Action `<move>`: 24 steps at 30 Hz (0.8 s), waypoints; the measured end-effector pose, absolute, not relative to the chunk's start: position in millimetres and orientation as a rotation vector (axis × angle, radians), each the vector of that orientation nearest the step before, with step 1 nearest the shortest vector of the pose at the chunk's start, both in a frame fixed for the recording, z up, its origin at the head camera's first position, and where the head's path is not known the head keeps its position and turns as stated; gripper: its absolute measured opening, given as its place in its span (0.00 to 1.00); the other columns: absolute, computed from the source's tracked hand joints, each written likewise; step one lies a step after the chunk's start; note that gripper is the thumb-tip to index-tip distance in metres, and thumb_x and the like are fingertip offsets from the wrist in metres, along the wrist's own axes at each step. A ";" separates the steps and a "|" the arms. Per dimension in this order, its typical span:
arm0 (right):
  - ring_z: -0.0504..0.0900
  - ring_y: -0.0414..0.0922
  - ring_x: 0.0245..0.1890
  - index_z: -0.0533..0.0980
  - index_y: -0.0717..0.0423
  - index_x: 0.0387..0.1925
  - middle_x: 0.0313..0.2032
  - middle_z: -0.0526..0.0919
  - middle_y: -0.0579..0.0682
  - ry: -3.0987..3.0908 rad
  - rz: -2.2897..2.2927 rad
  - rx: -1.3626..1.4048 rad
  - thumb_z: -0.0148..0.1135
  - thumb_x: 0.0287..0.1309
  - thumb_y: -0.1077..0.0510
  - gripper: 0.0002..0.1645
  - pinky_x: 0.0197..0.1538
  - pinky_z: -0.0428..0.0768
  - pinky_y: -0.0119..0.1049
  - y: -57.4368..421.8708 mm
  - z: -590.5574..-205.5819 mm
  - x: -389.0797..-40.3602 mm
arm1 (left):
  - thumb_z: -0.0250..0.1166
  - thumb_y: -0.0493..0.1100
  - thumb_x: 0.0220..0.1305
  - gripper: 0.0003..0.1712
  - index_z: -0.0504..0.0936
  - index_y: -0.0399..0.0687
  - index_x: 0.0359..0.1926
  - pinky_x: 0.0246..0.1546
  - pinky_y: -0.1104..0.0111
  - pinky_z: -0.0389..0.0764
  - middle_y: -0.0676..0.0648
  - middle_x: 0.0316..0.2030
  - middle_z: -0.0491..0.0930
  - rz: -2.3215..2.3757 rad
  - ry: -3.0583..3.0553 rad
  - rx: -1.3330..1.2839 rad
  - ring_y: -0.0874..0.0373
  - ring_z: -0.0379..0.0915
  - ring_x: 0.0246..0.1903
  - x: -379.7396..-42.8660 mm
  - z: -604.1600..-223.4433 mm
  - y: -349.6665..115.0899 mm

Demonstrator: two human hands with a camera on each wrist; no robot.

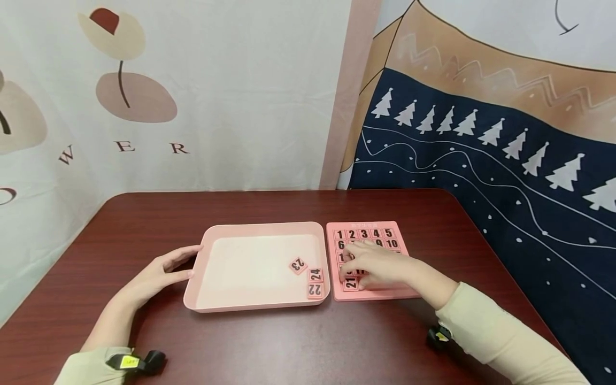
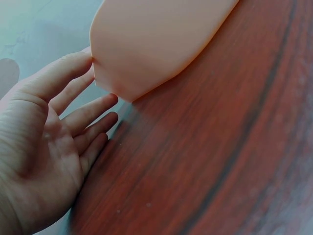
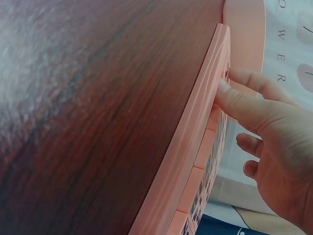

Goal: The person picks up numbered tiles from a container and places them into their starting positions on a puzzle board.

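Note:
My left hand (image 1: 166, 270) is at the left end of a pink tray (image 1: 204, 267). Its fairly straight fingers touch the tray's outer wall (image 2: 146, 54) in the left wrist view. On the tray lie number tiles 23 (image 1: 298, 265), 24 (image 1: 315, 275) and 22 (image 1: 315, 290). My right hand (image 1: 380, 264) is over a pink number board (image 1: 337, 293) and covers part of its middle rows. Thumb and index finger pinch number tile 21 (image 1: 351, 284) in the bottom left slot. The right wrist view shows the thumb (image 3: 239, 105) by the board's raised edge (image 3: 183, 132).
Tray and board stand side by side on a dark red wooden table (image 1: 269, 347). Printed cloths hang behind it, a pale one (image 1: 250, 96) at left and a navy one with trees (image 1: 481, 176) at right. Each sleeve carries a black wrist camera (image 1: 439, 337).

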State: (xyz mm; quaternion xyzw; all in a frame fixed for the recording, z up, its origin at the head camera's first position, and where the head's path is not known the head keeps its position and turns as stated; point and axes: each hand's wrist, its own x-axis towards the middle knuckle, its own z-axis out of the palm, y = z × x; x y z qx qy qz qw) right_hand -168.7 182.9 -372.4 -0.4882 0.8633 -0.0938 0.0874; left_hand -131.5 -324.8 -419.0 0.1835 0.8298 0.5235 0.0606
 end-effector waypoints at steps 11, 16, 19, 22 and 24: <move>0.65 0.38 0.40 0.80 0.28 0.43 0.42 0.68 0.38 2.550 -0.278 -1.485 0.76 0.45 0.53 0.22 0.45 0.65 0.37 183.0 -372.6 -168.7 | 0.62 0.35 0.65 0.31 0.65 0.39 0.68 0.51 0.81 0.65 0.56 0.62 0.69 1.589 2.505 0.558 0.76 0.59 0.59 -130.2 -418.8 -325.2; 0.64 0.37 0.39 0.80 0.28 0.42 0.38 0.67 0.37 2.539 -0.237 -1.527 0.76 0.44 0.51 0.21 0.44 0.63 0.36 183.9 -372.8 -170.3 | 0.62 0.35 0.65 0.31 0.65 0.38 0.67 0.51 0.81 0.65 0.54 0.62 0.69 1.595 2.494 0.576 0.76 0.59 0.59 -129.8 -418.6 -322.6; 0.63 0.37 0.40 0.80 0.28 0.41 0.37 0.66 0.37 2.520 -0.201 -1.547 0.76 0.44 0.49 0.20 0.45 0.63 0.36 184.3 -370.0 -171.0 | 0.62 0.35 0.65 0.31 0.65 0.39 0.68 0.52 0.81 0.65 0.54 0.62 0.68 1.593 2.488 0.571 0.76 0.59 0.59 -130.6 -418.9 -321.3; 0.64 0.38 0.44 0.80 0.30 0.39 0.39 0.67 0.37 2.503 -0.177 -1.587 0.76 0.44 0.49 0.18 0.48 0.63 0.37 182.2 -366.4 -171.0 | 0.62 0.35 0.65 0.31 0.66 0.39 0.68 0.51 0.81 0.65 0.55 0.62 0.69 1.594 2.496 0.554 0.76 0.59 0.59 -131.1 -418.9 -321.9; 0.65 0.39 0.47 0.80 0.31 0.38 0.41 0.68 0.39 2.506 -0.146 -1.616 0.76 0.45 0.51 0.17 0.51 0.64 0.39 180.0 -364.2 -170.6 | 0.62 0.35 0.64 0.31 0.66 0.40 0.67 0.51 0.81 0.65 0.55 0.62 0.69 1.596 2.501 0.548 0.76 0.59 0.59 -131.7 -419.0 -322.7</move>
